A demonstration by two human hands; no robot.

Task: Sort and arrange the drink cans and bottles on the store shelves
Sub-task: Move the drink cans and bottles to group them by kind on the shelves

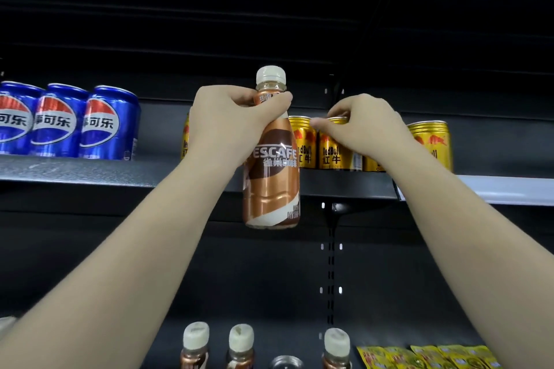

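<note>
Three blue Pepsi cans (64, 121) on upper shelf (90, 171), left. At least four gold Red Bull cans (430, 144) right of them. Left hand (236, 123) wraps neck of upright Nescafe bottle (271, 177), held before shelf edge. Right hand (362, 126) pinches rim of one gold can (334, 153). Three capped bottles (241, 344) on shelf below, near.
</note>
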